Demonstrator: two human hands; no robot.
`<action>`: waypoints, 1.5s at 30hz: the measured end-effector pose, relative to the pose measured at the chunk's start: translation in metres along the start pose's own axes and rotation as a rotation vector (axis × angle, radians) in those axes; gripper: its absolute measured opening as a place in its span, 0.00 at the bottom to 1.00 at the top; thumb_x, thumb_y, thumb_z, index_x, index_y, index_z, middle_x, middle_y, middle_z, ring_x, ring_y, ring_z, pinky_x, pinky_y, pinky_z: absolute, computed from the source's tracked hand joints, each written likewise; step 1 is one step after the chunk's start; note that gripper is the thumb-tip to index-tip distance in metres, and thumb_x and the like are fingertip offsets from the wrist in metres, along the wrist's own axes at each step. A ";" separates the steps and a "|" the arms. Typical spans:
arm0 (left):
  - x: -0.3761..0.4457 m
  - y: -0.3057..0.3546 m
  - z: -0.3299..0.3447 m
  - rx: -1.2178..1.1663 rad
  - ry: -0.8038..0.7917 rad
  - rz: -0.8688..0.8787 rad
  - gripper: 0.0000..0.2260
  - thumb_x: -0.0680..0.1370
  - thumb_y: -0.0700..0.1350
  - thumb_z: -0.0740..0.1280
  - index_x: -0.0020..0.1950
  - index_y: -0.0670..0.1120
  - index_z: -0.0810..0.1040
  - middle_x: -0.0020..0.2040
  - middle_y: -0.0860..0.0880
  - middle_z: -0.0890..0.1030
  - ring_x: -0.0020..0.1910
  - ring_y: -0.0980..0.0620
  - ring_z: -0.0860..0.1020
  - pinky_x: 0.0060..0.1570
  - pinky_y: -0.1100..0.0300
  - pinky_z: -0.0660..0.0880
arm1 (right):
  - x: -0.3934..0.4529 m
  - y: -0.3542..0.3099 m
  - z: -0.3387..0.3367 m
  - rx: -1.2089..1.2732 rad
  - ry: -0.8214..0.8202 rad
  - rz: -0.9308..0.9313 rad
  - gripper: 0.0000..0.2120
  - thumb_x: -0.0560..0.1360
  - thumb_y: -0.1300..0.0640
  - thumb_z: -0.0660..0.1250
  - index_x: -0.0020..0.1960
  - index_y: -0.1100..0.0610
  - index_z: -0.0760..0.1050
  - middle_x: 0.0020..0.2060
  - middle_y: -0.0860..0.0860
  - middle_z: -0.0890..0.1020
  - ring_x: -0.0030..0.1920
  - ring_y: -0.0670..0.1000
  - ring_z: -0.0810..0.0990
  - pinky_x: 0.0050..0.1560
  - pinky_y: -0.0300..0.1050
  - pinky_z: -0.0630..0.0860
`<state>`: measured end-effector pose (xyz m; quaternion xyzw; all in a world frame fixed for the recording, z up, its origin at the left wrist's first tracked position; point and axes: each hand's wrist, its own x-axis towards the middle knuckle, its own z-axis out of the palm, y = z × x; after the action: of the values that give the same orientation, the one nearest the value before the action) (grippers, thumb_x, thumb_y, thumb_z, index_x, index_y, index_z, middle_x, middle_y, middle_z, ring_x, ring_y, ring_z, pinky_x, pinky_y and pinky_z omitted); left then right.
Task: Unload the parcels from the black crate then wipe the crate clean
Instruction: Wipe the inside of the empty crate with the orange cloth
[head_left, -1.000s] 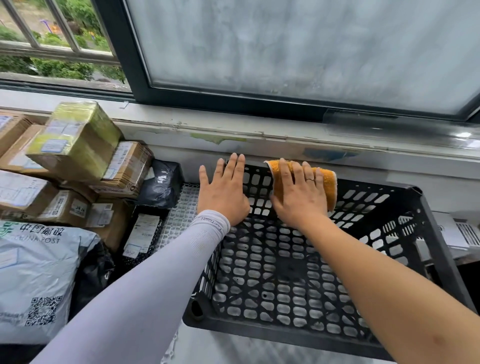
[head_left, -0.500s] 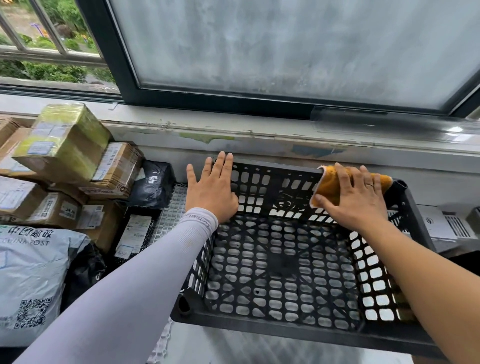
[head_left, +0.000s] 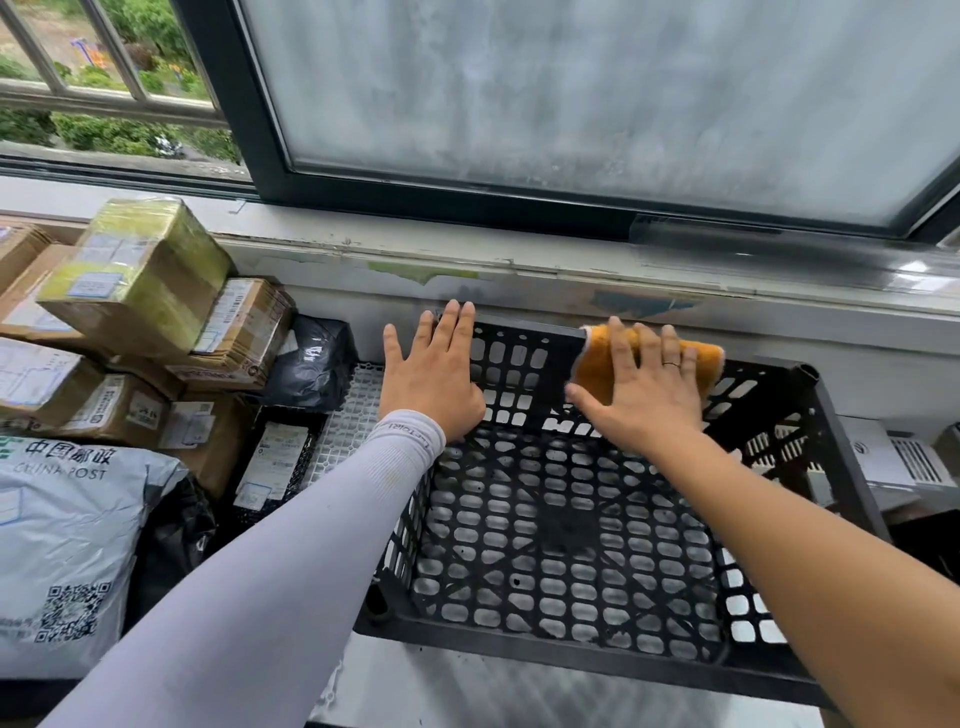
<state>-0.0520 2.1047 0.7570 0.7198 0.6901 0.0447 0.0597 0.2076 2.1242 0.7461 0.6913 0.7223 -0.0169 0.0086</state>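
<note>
Sitting at nine o'clock, off the crate: the parcels (head_left: 140, 322), a heap of taped cardboard boxes, a crinkled black poly bag and a slick grey postal mailer, all stacked against the window ledge (head_left: 519, 270). Judging from that, unloading done; wiping under way and apparently far from finished, with only the far rim being covered now. Lying flat at eleven o'clock on the crate's far left corner: the left hand (head_left: 431, 374), fingers straight and together, pressing down to steady, gripping nothing. Filling the centre: the black crate (head_left: 571, 644), rigid moulded plastic, floor and walls a lattice of rounded slots, holding no parcels, pale desk showing through the holes. Draping over the far rim at one o'clock: the orange cloth (head_left: 701, 364), fuzzy, soft, folded over the edge. Pressing on that cloth: the right hand (head_left: 644, 395), fingers spread and nearly straight, thumb out to the side, pushing the fabric against the rim rather than clenching it. Remaining, by estimate: side walls, near rim and perforated floor.
</note>
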 end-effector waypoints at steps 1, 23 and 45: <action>0.000 0.000 0.000 -0.007 0.001 0.000 0.41 0.80 0.53 0.60 0.84 0.51 0.36 0.85 0.52 0.40 0.84 0.47 0.43 0.79 0.33 0.42 | 0.001 -0.017 0.000 -0.003 -0.006 -0.022 0.50 0.73 0.21 0.51 0.81 0.43 0.30 0.83 0.53 0.43 0.82 0.62 0.39 0.80 0.65 0.39; -0.001 0.002 -0.002 -0.014 -0.026 -0.002 0.42 0.79 0.50 0.61 0.84 0.51 0.36 0.85 0.52 0.40 0.84 0.47 0.43 0.79 0.33 0.43 | 0.012 -0.071 0.006 -0.067 0.056 -0.314 0.43 0.82 0.37 0.58 0.80 0.40 0.27 0.83 0.49 0.41 0.83 0.60 0.40 0.80 0.65 0.38; -0.004 0.003 -0.005 0.016 -0.049 -0.011 0.42 0.79 0.48 0.61 0.84 0.51 0.36 0.84 0.53 0.38 0.84 0.48 0.42 0.79 0.34 0.43 | -0.008 0.127 -0.009 -0.078 0.006 0.069 0.37 0.83 0.37 0.56 0.83 0.50 0.43 0.80 0.57 0.57 0.82 0.60 0.51 0.82 0.60 0.48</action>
<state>-0.0497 2.1012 0.7625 0.7172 0.6929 0.0212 0.0709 0.3348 2.1218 0.7536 0.7151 0.6981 0.0138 0.0341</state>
